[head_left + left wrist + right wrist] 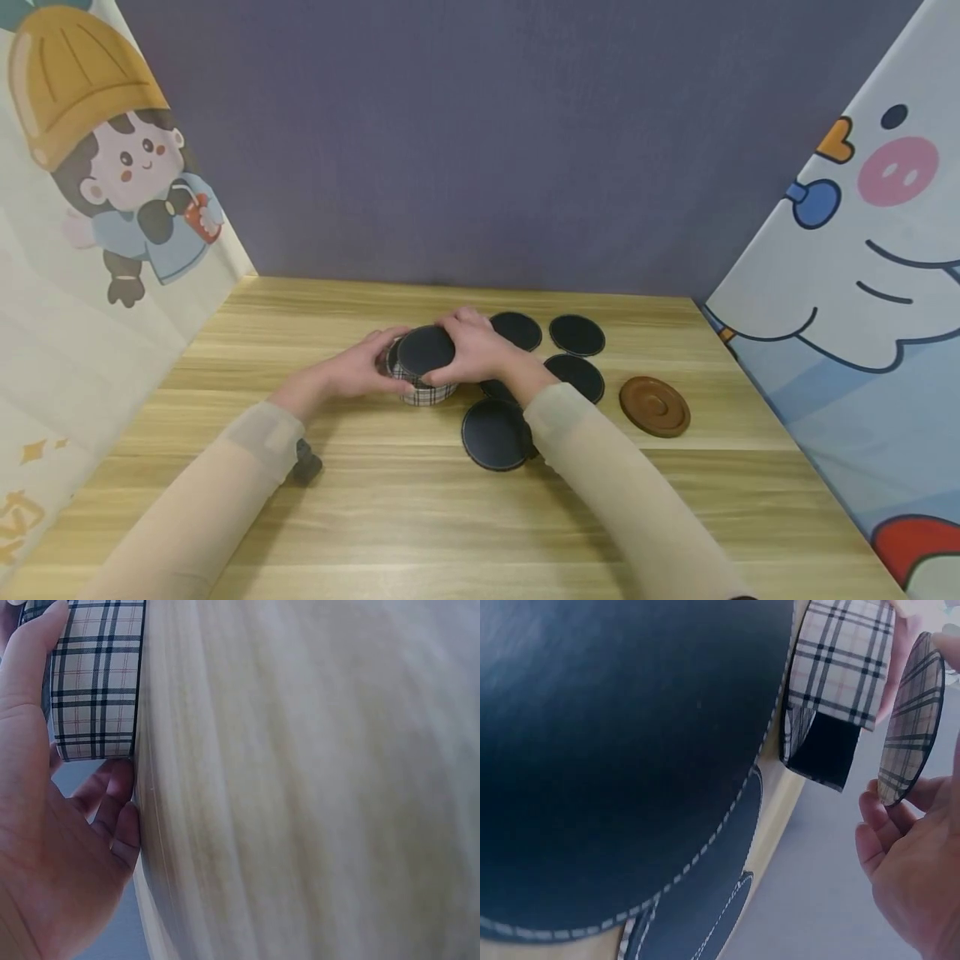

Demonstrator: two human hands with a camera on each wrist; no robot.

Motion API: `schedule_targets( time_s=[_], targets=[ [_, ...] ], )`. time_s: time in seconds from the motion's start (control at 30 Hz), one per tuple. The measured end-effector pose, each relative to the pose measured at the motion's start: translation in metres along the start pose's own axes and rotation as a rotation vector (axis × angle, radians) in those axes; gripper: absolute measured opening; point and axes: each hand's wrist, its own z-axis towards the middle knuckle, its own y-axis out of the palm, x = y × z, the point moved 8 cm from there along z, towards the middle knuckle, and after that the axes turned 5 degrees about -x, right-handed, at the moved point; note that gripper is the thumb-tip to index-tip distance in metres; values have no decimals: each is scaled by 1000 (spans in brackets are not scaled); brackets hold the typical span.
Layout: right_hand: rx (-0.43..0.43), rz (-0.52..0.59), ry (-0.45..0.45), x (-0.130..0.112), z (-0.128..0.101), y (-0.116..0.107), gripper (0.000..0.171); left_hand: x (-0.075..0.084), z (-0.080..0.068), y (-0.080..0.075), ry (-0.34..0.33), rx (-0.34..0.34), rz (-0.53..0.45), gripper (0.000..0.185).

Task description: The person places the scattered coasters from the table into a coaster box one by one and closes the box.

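Note:
A round plaid holder (pixel 424 392) stands on the wooden table (pixel 375 517) in the head view. My left hand (pixel 366 367) grips it from the left; in the left wrist view the thumb lies along the plaid holder's wall (pixel 97 682). My right hand (pixel 474 350) pinches a black round coaster (pixel 425 350), tilted, just above the holder's mouth. The right wrist view shows that coaster's plaid underside (pixel 911 720) at my fingertips (pixel 889 840), beside the plaid holder (pixel 840 667).
Several more black coasters (pixel 495 435) lie on the table to the right of the holder, one partly under my right wrist. A brown round coaster (pixel 654 406) lies further right. Cartoon-printed panels stand at both sides and a grey wall behind.

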Motion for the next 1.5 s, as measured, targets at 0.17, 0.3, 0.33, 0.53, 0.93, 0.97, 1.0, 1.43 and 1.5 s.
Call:
schedule_targets(
  time_s=[0.17,0.3,0.33,0.53,0.93,0.97,1.0,1.43,1.5],
  targets=[
    [-2,-27,-9,-3,3,5,106,2,-1,0,6,-3,-6,105],
    [-4,-45,-16,-4,6,8,106,2,-1,-1,12,-7,-6,106],
    [-6,-49,-16,-4,6,9,106,2,-1,-1,14,-8,-4,106],
    [-13,-41,-6,-3,8,12,107,1,0,-2,19,-8,12,106],
    [-16,-57,-5,-7,11,13,105,0,2,0,47,-12,-23,106],
    [-17,-62,-4,-7,12,13,105,0,2,0,47,-13,-25,106],
    [-17,-61,-3,-7,11,13,105,0,2,0,45,-14,-24,106],
    [-27,-66,1,-5,12,16,107,2,0,-1,38,-14,-30,106],
    [-31,-59,-2,-5,12,15,108,3,0,-1,39,-14,-34,106]
  ],
)
